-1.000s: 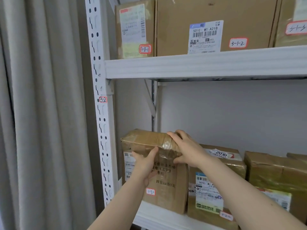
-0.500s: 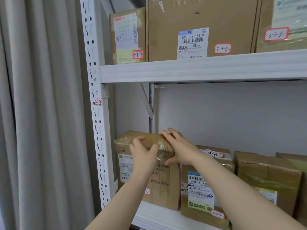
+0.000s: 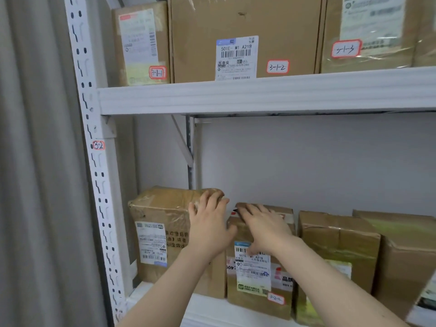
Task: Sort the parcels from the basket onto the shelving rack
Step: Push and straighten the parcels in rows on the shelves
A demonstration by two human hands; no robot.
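The taped parcel (image 3: pixel 165 232) stands on the lower shelf (image 3: pixel 207 310), to the left of and beneath the left hand (image 3: pixel 208 228), whose released, straight fingers press its top right corner. Just right of that hand, the right hand (image 3: pixel 265 228) lies flat and released on the neighbouring parcel (image 3: pixel 250 305).

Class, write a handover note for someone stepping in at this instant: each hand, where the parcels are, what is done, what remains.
Left hand: open, fingers laid over the top right corner of the leftmost parcel on the lower shelf.
Right hand: open, flat on top of the neighbouring parcel tagged 3-2-2.
Done: both parcels stand upright, side by side. More parcels stand to their right, and others on the upper shelf.
Left: the basket is out of view, so the remaining parcels cannot be counted. Probably let go and fetch the next one.
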